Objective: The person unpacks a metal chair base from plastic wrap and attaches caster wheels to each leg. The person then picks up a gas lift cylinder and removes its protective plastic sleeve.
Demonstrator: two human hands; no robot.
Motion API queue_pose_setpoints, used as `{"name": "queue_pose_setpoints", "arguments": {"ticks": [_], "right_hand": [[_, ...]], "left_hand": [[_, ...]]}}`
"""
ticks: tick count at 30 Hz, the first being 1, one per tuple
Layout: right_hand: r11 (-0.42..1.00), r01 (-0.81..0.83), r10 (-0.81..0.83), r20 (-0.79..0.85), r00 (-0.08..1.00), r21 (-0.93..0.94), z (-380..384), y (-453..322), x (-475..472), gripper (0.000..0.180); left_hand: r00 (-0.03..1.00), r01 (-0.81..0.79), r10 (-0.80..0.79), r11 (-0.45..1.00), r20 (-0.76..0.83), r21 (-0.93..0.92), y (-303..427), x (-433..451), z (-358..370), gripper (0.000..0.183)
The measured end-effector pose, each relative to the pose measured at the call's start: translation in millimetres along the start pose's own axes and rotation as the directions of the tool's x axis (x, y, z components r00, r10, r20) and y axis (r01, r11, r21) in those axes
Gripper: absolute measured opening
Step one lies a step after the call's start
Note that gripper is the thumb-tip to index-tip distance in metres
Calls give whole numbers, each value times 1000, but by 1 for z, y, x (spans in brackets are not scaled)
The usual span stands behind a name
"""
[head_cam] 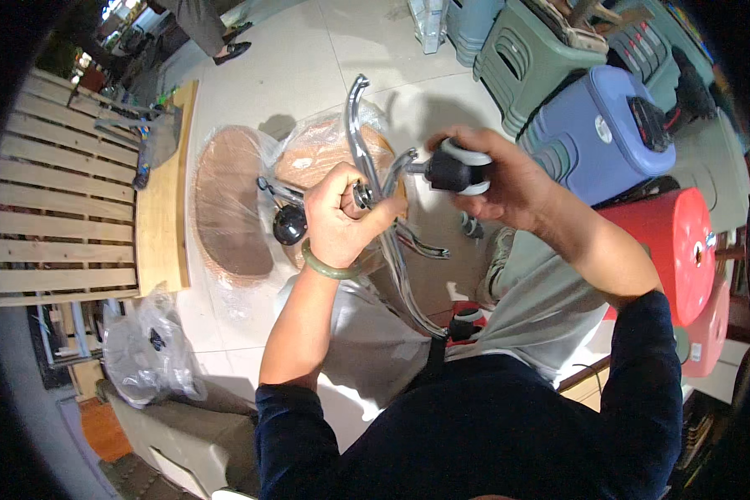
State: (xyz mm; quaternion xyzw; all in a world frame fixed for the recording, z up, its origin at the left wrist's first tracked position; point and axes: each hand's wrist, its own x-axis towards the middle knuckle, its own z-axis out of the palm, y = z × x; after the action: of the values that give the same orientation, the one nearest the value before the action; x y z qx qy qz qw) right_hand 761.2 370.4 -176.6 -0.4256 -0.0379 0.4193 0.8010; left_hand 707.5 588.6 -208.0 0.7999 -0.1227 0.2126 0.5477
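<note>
My left hand (340, 215) is closed around the hub of a chrome star-shaped chair base (395, 269), whose curved legs spread out from it. My right hand (506, 181) grips a black and grey caster wheel (453, 167). The caster's metal stem points at the tip of one leg; whether it sits in the leg's socket cannot be made out. Close to my lap, another black and grey caster (465, 325) is by the end of the lowest leg. A further caster (470, 225) lies on the floor beyond my right hand, near my shoe.
Plastic-wrapped woven cushion-like pieces (234, 200) lie on the floor, with a black rounded part (289, 225) beside them. Left is a slatted wooden frame (62, 219). On the right stand a blue plastic stool (619, 131), a red stool (662, 250) and green stools (531, 56). A person's legs (203, 28) show behind.
</note>
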Motion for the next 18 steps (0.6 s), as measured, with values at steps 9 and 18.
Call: {"name": "queue_pose_setpoints", "arguments": {"ticks": [9, 18], "right_hand": [[989, -144, 143, 20, 989, 36, 7, 19, 1, 41], [999, 1, -6, 112, 994, 45, 5, 13, -11, 52]], "left_hand": [[1000, 5, -6, 994, 7, 111, 3, -6, 22, 74], [999, 48, -50, 996, 22, 80, 2, -6, 25, 65]]}}
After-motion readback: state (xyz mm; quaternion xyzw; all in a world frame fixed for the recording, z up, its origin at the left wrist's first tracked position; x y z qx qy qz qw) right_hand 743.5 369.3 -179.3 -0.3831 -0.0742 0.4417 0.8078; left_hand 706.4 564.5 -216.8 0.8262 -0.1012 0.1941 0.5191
